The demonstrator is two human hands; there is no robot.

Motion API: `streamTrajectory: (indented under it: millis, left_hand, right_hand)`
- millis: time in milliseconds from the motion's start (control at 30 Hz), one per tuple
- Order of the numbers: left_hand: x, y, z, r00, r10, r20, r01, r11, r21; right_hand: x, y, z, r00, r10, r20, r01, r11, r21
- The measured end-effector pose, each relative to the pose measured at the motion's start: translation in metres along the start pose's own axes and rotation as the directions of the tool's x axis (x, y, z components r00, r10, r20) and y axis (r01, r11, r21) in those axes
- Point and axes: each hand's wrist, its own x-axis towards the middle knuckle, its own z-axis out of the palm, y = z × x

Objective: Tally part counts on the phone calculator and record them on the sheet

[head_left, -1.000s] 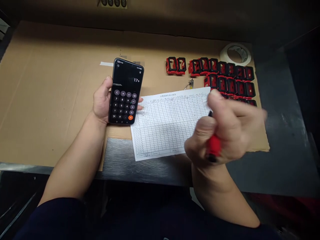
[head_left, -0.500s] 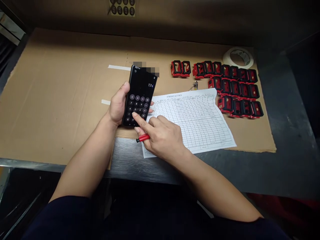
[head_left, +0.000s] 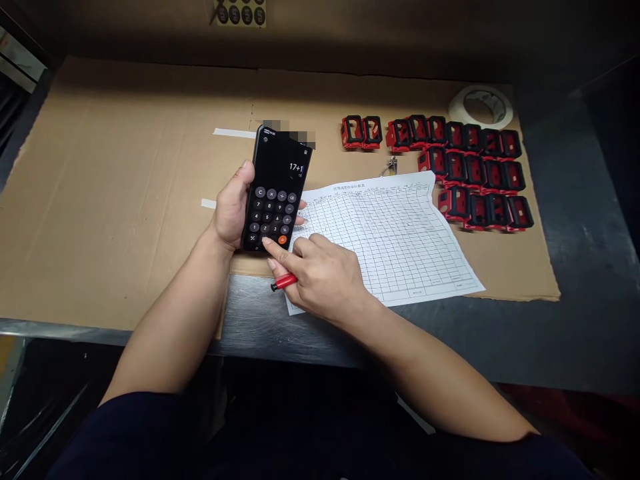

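Observation:
My left hand [head_left: 231, 212] grips a black phone [head_left: 277, 190] upright above the cardboard; its screen shows a calculator reading 17+1. My right hand [head_left: 320, 277] holds a red pen [head_left: 284, 282] under its curled fingers, while the index finger stretches out and touches the bottom row of the phone's keypad. The right hand rests over the left corner of a printed grid sheet [head_left: 395, 233].
A brown cardboard sheet [head_left: 120, 173] covers a metal bench [head_left: 575, 320]. Several red and black frame-shaped parts [head_left: 460, 167] lie in rows at the right. A roll of white tape [head_left: 481, 105] sits behind them. A small metal clip [head_left: 391, 165] lies above the paper.
My right hand came from the right side of the paper to the phone and tapped keys. The display went from 17+ to 17+1. The finger slid lower on the keypad.

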Motion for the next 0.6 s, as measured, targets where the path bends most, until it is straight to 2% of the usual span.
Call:
streamTrajectory:
  millis: [133,200,300,433,600]
  left_hand:
    - [0.000,0.000,0.000,1.000,0.021,-0.023,-0.021,1.000,-0.003]
    - [0.000,0.000,0.000,1.000,0.015,-0.024,-0.015,1.000,0.000]
    - [0.000,0.001,-0.002,0.999,0.032,-0.027,-0.033,0.999,-0.016]
    - [0.000,0.001,-0.006,0.999,0.036,-0.014,-0.036,0.999,-0.025]
    - [0.000,0.000,-0.010,1.000,0.021,-0.005,-0.021,1.000,0.012]
  right_hand:
    - [0.001,0.004,-0.005,0.994,0.044,-0.100,-0.045,0.999,-0.001]
    - [0.000,0.008,-0.008,0.984,0.102,-0.148,-0.107,0.994,-0.031]
    - [-0.003,0.015,-0.012,0.969,0.189,-0.160,-0.204,0.975,-0.086]
    - [-0.010,0.017,-0.018,0.969,0.231,-0.091,-0.240,0.965,-0.106]
    - [-0.018,0.010,-0.024,0.937,0.307,0.165,-0.278,0.944,-0.176]
